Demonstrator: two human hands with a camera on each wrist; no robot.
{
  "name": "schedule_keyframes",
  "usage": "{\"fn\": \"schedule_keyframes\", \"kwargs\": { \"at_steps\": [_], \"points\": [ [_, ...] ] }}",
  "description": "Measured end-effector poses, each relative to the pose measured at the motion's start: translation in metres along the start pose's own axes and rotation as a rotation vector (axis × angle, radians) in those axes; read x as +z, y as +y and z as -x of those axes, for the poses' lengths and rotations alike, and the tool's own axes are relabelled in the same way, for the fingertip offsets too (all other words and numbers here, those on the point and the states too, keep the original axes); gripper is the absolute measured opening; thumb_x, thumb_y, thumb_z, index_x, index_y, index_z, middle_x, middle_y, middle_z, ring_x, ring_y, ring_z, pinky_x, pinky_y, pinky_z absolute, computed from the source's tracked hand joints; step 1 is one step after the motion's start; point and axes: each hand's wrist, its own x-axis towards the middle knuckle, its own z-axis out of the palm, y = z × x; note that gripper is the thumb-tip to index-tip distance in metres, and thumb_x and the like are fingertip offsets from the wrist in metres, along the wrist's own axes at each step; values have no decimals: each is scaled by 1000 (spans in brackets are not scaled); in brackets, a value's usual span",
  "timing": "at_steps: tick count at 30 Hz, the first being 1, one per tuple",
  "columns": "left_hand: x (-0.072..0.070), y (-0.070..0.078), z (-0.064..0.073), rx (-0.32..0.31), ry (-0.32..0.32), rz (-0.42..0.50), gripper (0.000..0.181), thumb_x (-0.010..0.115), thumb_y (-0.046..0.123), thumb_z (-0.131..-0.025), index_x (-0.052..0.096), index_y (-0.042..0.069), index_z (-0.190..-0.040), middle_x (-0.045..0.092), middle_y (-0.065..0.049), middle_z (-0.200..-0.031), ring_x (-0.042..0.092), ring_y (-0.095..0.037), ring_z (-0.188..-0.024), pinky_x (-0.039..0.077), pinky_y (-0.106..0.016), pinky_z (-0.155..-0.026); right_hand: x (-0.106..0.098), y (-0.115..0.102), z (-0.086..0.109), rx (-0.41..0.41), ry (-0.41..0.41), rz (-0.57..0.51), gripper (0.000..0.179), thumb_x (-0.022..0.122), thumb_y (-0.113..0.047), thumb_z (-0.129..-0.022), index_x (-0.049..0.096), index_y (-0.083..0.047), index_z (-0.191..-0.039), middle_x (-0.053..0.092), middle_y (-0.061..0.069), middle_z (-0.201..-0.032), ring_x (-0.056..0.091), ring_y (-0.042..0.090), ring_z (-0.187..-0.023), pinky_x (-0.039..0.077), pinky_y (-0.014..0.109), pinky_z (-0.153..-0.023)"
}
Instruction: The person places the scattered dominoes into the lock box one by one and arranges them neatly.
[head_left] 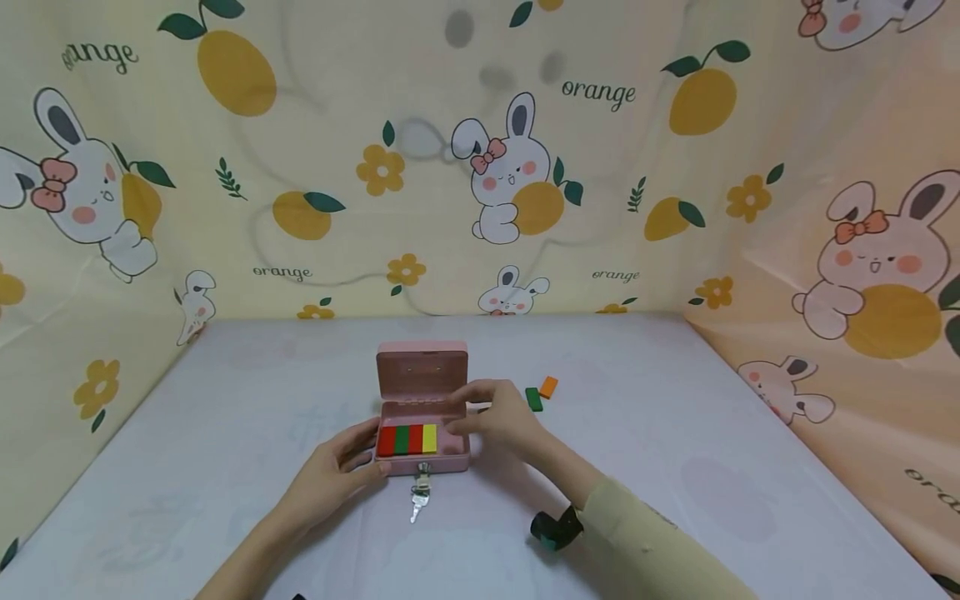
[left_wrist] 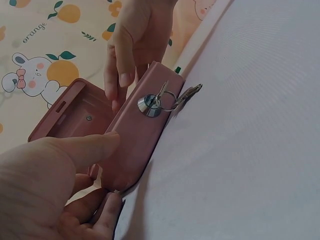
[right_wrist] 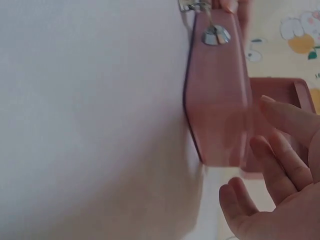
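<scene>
A small pink cash box (head_left: 422, 372) stands with its lid raised, a key ring with keys (head_left: 419, 502) hanging from the front lock. Inside, several flat tiles (head_left: 408, 439), red, green and yellow, lie in a row from the left wall. My left hand (head_left: 333, 467) holds the box's left front corner, thumb on the front wall and fingers at the side, as the left wrist view shows. Over the right part of the box reaches my right hand (head_left: 502, 417). Its loosely bent fingers (right_wrist: 270, 170) show nothing between them in the right wrist view.
Right of the box, a green tile (head_left: 534, 399) and an orange tile (head_left: 549, 387) lie on the white table (head_left: 645, 433). A black device (head_left: 557, 530) sits by the right sleeve. Printed cloth with rabbits and oranges borders the table at the back and sides.
</scene>
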Motion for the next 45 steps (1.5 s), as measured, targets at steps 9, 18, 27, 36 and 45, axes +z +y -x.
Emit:
{"fn": "schedule_keyframes", "kwargs": {
  "at_steps": [9,18,27,36,45],
  "points": [
    [-2,-1,0,-13,16,-9,81,79,37,-78,40,15,-145,45,-7,-144,47,-24,-127,46,-28,-97,-24,2,3,-11,34,-9,32,85,-21,-73,74,-18,-102,69,-1,-106,56,23,-108,50,40,-87],
    [-3,0,2,36,-16,12,78,77,34,-81,39,9,-145,45,-14,-143,48,-29,-126,46,-29,-97,-67,14,4,85,153,-249,34,81,-12,-76,71,-8,-108,70,5,-106,64,22,-101,43,42,-99],
    [-2,-1,-1,36,-11,9,76,78,33,-80,41,13,-144,45,-10,-143,47,-25,-127,45,-29,-98,-101,36,4,173,255,-366,43,77,-6,-80,62,-2,-120,63,13,-121,63,22,-102,47,43,-98],
    [-1,1,-4,65,-13,-2,75,78,31,-81,42,11,-143,45,-11,-143,45,-26,-129,43,-31,-100,-119,55,-2,260,305,-314,49,73,-3,-82,56,-3,-128,56,16,-131,60,24,-103,47,42,-98],
    [-2,-1,-1,57,-14,9,76,78,32,-80,41,11,-144,45,-11,-143,46,-26,-128,44,-31,-100,-121,68,-9,335,285,-246,52,78,-5,-78,58,-5,-126,58,14,-128,60,19,-95,52,33,-83]
  ]
}}
